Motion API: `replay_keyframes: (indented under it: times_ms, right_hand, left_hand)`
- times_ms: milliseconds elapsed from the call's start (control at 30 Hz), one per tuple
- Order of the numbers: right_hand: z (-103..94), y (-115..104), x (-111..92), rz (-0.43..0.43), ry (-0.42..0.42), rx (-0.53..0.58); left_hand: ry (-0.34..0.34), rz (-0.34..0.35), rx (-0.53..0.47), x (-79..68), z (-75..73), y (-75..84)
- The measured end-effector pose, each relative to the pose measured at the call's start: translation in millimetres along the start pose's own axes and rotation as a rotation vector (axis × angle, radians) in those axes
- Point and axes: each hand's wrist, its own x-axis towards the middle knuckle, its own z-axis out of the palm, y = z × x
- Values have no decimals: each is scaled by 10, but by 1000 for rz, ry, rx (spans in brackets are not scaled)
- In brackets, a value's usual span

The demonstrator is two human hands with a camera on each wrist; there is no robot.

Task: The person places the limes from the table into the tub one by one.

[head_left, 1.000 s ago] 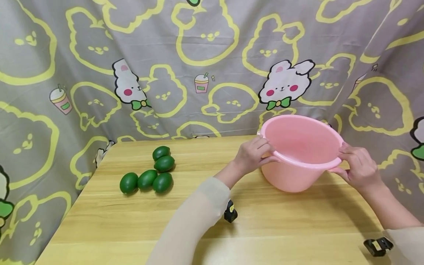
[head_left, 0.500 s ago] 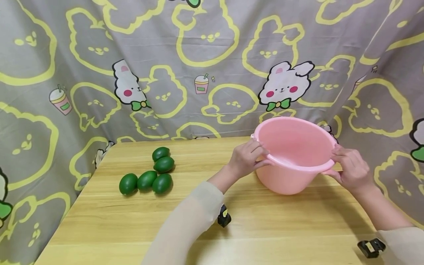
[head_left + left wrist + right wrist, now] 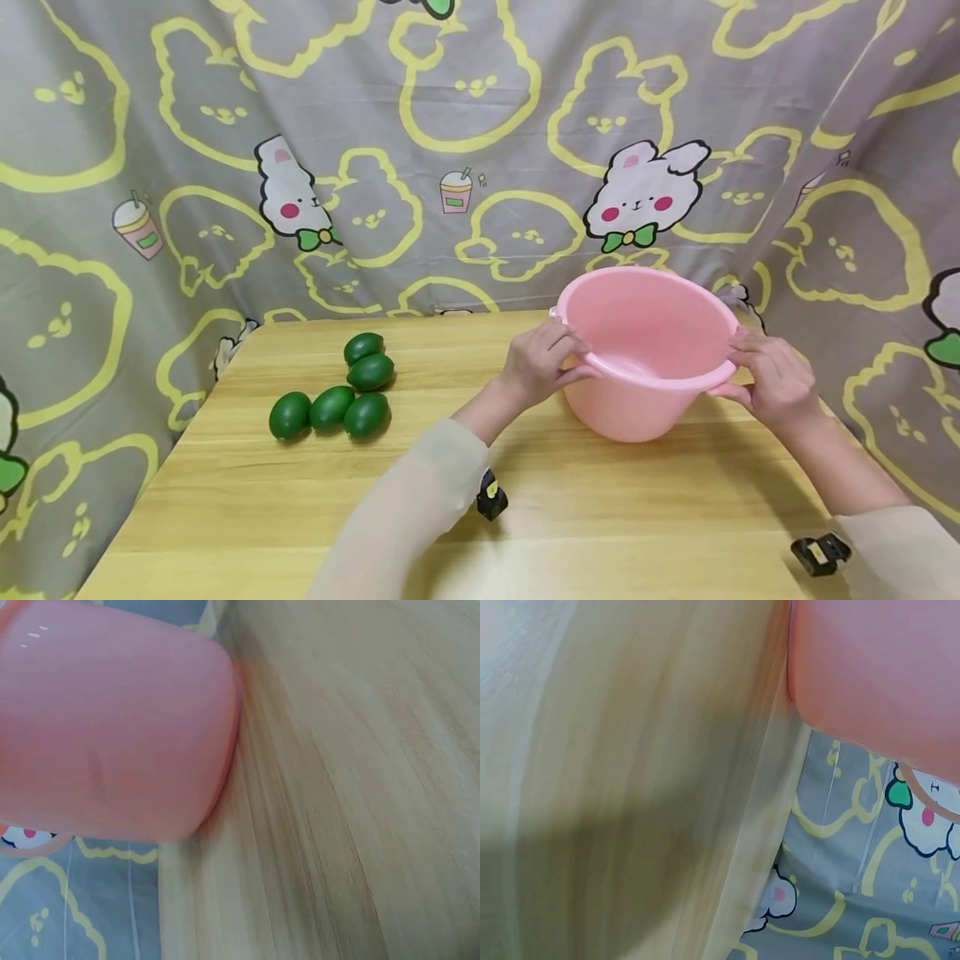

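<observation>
"Checking crops: what do we lose?"
"Both wrist views cut off the pink bucket point(image 3: 633, 404); we can't see under it. Left hand point(image 3: 542, 360) and right hand point(image 3: 777, 379) grip its smooth, round rim point(image 3: 652, 384), right rear of the wooden table point(image 3: 292, 508)."

Head view: my left hand point(image 3: 543, 358) and right hand point(image 3: 776, 379) cover stretches of rim point(image 3: 660, 384) on the pink bucket point(image 3: 630, 410), its near wall hiding part of the inside; left sleeve point(image 3: 408, 504) cut by the bottom edge, right sleeve point(image 3: 900, 550) by the lower right corner. Left sleeve also overlaps one black device point(image 3: 492, 505), any markings too small for me to read. Wrist views: frame edges crop the bucket and a pink loop point(image 3: 930, 796) beside it.
</observation>
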Motion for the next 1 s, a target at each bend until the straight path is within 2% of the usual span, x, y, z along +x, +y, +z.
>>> replay_keyframes:
  times_ms: [167,400,767,1000]
  right_hand:
    - [37,-47,-6,-16,-4,-13]
    - [109,-101,5,-8,-6,52]
    - [220,-147,-92,-17,1,87]
    - [309,-257,-10,-7,3,123]
  left_hand:
    - [13,3,6,-47,-77,1]
    - [37,7,21,-78,-173,-6]
    - [99,-14,38,-173,-323,50]
    - [118,-32,26,-216,-459,61]
